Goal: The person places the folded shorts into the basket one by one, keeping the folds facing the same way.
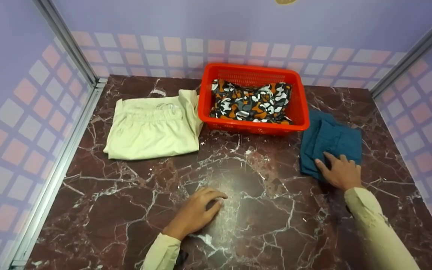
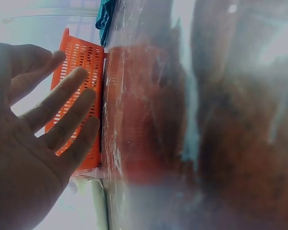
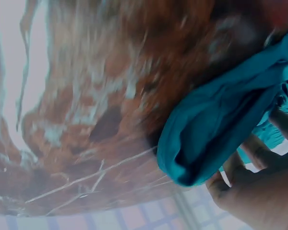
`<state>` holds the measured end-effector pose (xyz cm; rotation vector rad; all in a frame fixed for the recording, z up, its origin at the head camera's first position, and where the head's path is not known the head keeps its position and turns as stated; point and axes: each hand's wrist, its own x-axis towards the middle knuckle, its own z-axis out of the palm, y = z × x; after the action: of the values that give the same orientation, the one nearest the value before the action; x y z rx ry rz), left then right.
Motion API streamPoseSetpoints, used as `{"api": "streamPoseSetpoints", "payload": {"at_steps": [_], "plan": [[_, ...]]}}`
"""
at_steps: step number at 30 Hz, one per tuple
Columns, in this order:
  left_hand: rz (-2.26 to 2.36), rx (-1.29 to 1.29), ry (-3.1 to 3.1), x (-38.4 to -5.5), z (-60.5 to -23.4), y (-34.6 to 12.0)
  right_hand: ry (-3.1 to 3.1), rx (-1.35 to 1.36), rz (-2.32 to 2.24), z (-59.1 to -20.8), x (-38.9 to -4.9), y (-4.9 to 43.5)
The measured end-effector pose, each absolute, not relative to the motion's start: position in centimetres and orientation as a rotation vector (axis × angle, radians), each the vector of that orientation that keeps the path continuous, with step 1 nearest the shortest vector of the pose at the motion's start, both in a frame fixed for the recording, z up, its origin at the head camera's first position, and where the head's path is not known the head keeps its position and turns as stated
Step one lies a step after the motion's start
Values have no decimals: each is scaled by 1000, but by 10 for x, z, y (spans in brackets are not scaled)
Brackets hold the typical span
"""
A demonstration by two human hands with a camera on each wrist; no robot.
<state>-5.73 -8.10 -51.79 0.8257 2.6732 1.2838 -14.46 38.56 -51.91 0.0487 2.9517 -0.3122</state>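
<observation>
My right hand [image 1: 339, 171] rests on the near part of a folded teal garment [image 1: 338, 137], right of the basket. In the right wrist view, the fingers [image 3: 259, 151] lie along the thick folded edge of the teal cloth [image 3: 216, 115]. My left hand [image 1: 198, 210] holds nothing and is low over the front middle of the table, thumb and forefinger apart. From the left wrist, its fingers [image 2: 69, 112] look loosely spread. A red plastic basket [image 1: 255, 127] holds a garment with a black, orange and white camouflage pattern [image 1: 251, 103].
A folded cream garment [image 1: 152, 131] with an elastic waistband lies left of the basket, its right edge against it. All of this stands on a dark red marbled table [image 1: 238, 232]. Lilac walls [image 1: 238, 22] with printed squares enclose the back and both sides.
</observation>
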Motion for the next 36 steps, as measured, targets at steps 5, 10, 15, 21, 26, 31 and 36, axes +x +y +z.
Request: {"api": "streamPoseSetpoints", "payload": {"at_steps": [5,10,15,21,26,31,36], "plan": [[1254,844,2694,-55,-519,-78,2934,16,-310,-516,-131,365],[1267,840,2662,-52,-520,-72,2950,-40,-300,-515,-120,343],[1322,851,2595,-51,-522,-65,2973,-87,-291,-517,-110,319],[1300,852,2547,-51,-522,-59,2962,-101,-367,-516,-99,294],[1312,819,2492,-54,-519,-56,2943,-132,-450,-516,-97,273],[1444,635,2350,-55,-518,-50,2933,-205,-491,-516,-96,253],[1590,426,2214,-56,-518,-41,2915,-280,-524,-514,-97,233]]}}
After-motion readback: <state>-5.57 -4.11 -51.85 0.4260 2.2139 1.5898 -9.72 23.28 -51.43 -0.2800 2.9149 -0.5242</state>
